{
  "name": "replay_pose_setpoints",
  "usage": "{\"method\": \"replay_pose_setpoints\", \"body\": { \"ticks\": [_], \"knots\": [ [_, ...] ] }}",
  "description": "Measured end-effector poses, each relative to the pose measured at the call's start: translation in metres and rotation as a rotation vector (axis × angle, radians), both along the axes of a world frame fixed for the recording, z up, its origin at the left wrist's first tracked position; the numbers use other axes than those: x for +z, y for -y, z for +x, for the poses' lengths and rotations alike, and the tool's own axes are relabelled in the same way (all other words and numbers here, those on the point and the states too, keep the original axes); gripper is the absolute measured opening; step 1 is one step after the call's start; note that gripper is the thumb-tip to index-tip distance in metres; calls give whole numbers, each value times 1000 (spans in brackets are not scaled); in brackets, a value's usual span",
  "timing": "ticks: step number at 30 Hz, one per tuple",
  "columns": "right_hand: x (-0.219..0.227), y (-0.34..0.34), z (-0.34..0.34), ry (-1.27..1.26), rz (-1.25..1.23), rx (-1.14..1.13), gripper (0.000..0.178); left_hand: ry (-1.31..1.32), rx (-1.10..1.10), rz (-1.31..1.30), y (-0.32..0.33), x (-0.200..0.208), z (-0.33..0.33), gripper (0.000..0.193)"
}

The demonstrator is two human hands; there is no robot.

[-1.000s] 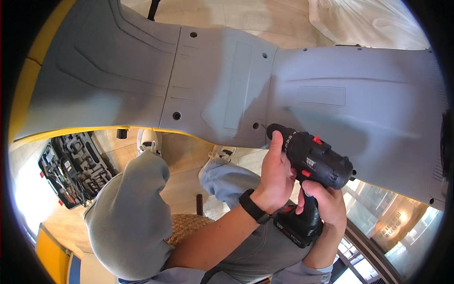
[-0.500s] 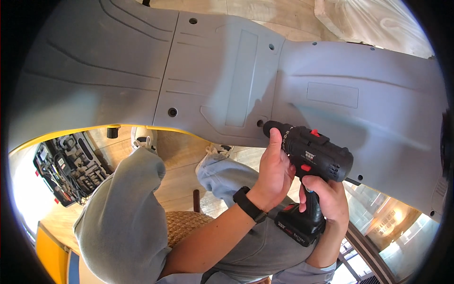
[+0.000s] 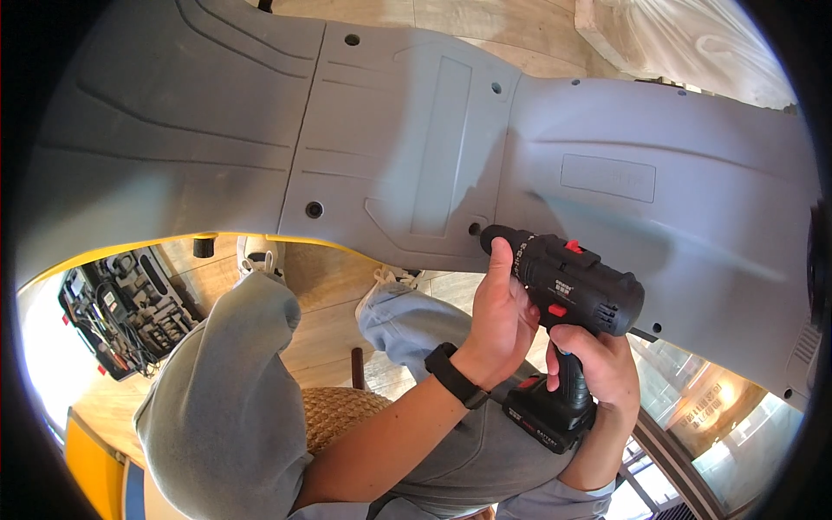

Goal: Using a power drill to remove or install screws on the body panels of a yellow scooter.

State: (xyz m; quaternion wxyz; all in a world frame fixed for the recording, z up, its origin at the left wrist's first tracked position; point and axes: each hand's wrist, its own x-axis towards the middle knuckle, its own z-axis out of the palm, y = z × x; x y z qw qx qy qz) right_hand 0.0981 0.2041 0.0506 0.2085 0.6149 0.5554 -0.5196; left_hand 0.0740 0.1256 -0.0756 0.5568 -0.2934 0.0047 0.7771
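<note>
A black cordless drill with red buttons (image 3: pixel 589 286) lies across both my hands, its chuck end pointing to the upper left. My right hand (image 3: pixel 607 360) is wrapped round its handle, above the battery pack (image 3: pixel 544 416). My left hand (image 3: pixel 501 325), with a black band on the wrist, supports the front of the drill, thumb laid along the chuck; its other fingers are partly hidden. The chuck is beside a dark screw hole (image 3: pixel 475 229) in a large grey moulded panel (image 3: pixel 381 156). Whether a bit reaches into the hole cannot be seen.
More recessed holes dot the panel, among them one with a dark ring (image 3: pixel 315 210). A black tool case (image 3: pixel 130 303) lies open on the wooden floor at the left. A woven stool (image 3: pixel 342 414) is beneath me. Translucent plastic sheeting (image 3: pixel 685 43) covers something at the far right.
</note>
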Motion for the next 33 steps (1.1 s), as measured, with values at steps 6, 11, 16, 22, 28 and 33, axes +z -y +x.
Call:
{"method": "replay_pose_setpoints", "body": {
  "ticks": [6,11,16,22,28,33],
  "knots": [
    [4,-11,-25,59,-45,142,21,78,88,29,0,2,-9,73],
    [13,-16,-44,132,-45,285,20,171,150,74,-6,5,-5,66],
    [0,-27,-38,128,-80,381,20,191,219,63,-3,-8,5,61],
    [3,-36,-47,152,-80,402,20,189,287,104,-11,-6,4,58],
    [-2,-38,-36,142,-21,545,18,213,270,59,-8,-6,10,57],
    [1,-36,-44,178,10,618,17,200,282,60,-4,-6,6,55]
  ]
}}
